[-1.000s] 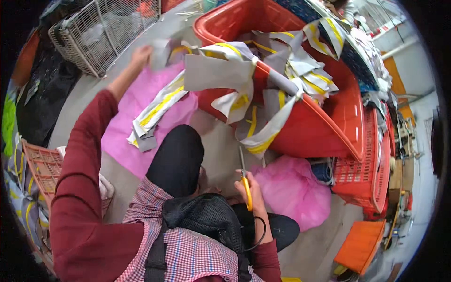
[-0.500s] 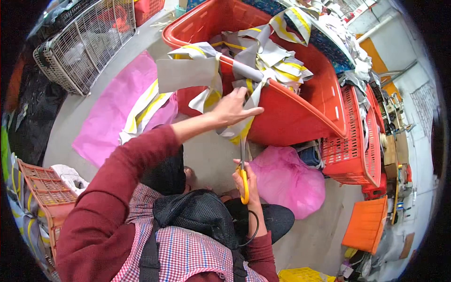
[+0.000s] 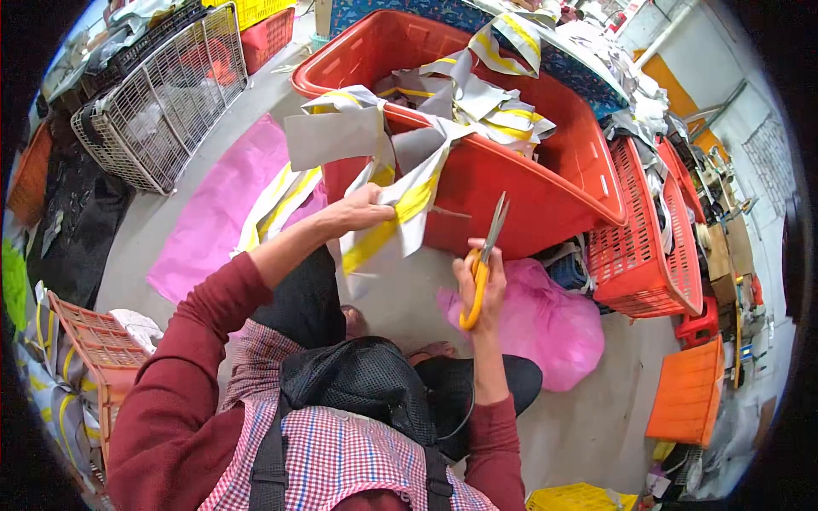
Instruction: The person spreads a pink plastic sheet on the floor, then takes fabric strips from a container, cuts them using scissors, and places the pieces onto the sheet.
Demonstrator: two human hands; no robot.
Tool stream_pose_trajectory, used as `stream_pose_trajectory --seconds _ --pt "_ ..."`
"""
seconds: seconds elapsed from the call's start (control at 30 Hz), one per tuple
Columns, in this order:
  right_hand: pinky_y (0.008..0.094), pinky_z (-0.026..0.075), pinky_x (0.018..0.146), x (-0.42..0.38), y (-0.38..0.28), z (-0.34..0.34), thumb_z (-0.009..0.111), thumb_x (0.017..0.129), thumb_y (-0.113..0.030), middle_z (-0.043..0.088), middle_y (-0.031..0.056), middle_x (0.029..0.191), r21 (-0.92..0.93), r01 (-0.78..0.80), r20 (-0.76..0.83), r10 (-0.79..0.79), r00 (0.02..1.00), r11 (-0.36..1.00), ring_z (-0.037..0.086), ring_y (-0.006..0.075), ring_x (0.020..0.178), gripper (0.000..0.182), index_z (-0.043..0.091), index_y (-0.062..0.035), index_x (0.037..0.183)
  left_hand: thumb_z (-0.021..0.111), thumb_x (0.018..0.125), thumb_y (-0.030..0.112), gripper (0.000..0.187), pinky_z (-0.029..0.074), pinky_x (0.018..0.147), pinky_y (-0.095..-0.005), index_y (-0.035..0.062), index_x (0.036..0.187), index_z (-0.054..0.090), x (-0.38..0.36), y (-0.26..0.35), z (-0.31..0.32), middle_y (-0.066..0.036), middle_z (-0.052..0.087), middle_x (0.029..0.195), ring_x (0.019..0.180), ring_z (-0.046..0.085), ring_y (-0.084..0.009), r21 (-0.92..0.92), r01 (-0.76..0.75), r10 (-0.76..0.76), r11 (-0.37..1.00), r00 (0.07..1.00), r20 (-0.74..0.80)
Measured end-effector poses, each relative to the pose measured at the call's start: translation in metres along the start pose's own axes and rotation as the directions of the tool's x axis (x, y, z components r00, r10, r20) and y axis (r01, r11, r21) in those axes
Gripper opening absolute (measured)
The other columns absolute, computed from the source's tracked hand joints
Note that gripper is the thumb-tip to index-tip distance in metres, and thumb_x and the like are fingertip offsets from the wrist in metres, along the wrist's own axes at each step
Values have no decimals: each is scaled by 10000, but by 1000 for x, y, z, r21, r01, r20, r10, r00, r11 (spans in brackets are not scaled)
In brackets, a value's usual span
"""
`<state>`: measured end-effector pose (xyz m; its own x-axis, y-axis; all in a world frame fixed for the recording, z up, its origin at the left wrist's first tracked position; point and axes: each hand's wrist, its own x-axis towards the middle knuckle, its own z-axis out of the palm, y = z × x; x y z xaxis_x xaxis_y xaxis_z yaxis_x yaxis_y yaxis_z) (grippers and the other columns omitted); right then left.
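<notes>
My left hand point(image 3: 360, 213) is closed on a grey fabric strip with a yellow stripe point(image 3: 415, 200), which hangs over the near rim of a large red tub point(image 3: 532, 192). Lower down on the right, my right hand point(image 3: 484, 285) holds scissors with yellow handles point(image 3: 477, 294), their blades pointing up and apart from the strip. A plain grey fabric piece point(image 3: 332, 136) also hangs over the tub's rim, left of the strip. More grey and yellow pieces point(image 3: 490, 102) lie heaped inside the tub.
A pink bag point(image 3: 554, 332) lies beside my right knee. Striped strips point(image 3: 277, 204) rest on a pink sheet point(image 3: 217, 196) at the left. Red baskets point(image 3: 639, 238) stand at the right, a wire crate point(image 3: 162, 102) at the far left, an orange crate point(image 3: 682, 392) lower right.
My left hand has moved left and closed on the striped strip, pulling it leftward. My right hand has moved up and right with the scissors, away from the strip.
</notes>
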<state>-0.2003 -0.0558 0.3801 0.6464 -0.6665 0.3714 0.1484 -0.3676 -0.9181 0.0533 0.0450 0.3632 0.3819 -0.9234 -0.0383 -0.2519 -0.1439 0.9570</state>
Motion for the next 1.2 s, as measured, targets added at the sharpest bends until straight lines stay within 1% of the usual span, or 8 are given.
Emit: stream_pose_trajectory --seconds 0.37,0.57,0.6,0.63,0.73,0.8,0.97,1.2 --pt "247 482 692 79 15 73 681 823 -25 610 63 909 126 131 11 -133 991 983 582 114 833 404 471 -79 1164 569 736 106 248 437 663 -206 2 949 642 -86 45 -33 31 617 826 701 533 -46 -171 45 1 984 966 260" --pt "210 441 584 72 8 74 708 741 -13 540 -6 776 267 -184 157 145 977 946 518 71 679 360 539 -52 1057 521 775 73 243 461 698 -260 21 983 636 -64 9 -69 -25 590 814 727 566 -134 -46 43 -45 998 998 -33" --pt "215 443 599 70 8 71 709 737 -14 534 1 789 232 -193 118 170 978 953 522 76 688 380 532 -51 1072 542 810 72 195 467 681 -248 13 974 628 -63 -3 -73 -33 609 819 705 565 -122 440 -154 324 885 882 -342" --pt "222 448 618 68 8 66 717 736 -24 534 12 807 240 -180 80 165 983 954 526 84 698 397 524 -36 1083 562 844 72 151 472 663 -237 5 965 621 -63 -14 -76 -40 628 824 683 564 -110 841 -106 717 530 585 -378" --pt "234 458 633 62 -2 64 738 733 -34 533 21 828 230 -192 7 196 981 954 531 97 715 417 515 -11 1084 614 826 47 105 473 605 -274 -1 920 618 -94 31 -25 -101 607 744 628 580 -182 284 -339 442 897 688 -576" --pt "234 460 636 59 -6 68 739 731 -30 530 22 831 245 -205 -4 212 977 948 531 98 721 418 515 -14 1084 670 826 135 152 492 588 -295 -11 841 630 -104 31 2 -112 612 766 614 596 -193 560 -417 617 716 754 -227" --pt "228 469 635 63 -27 77 729 725 13 517 19 831 279 -172 -32 188 982 945 522 94 721 406 500 -24 1058 713 804 204 267 516 638 -298 -27 911 633 -82 15 57 -89 638 790 738 627 -168 210 -200 255 957 925 -281" --pt "208 447 597 60 -37 76 701 802 -31 513 -9 756 183 -170 -14 175 984 968 505 71 653 351 467 -76 1060 443 846 48 161 450 618 -235 63 806 599 -93 8 46 7 583 758 652 517 -64 -449 -29 -66 893 978 -196"
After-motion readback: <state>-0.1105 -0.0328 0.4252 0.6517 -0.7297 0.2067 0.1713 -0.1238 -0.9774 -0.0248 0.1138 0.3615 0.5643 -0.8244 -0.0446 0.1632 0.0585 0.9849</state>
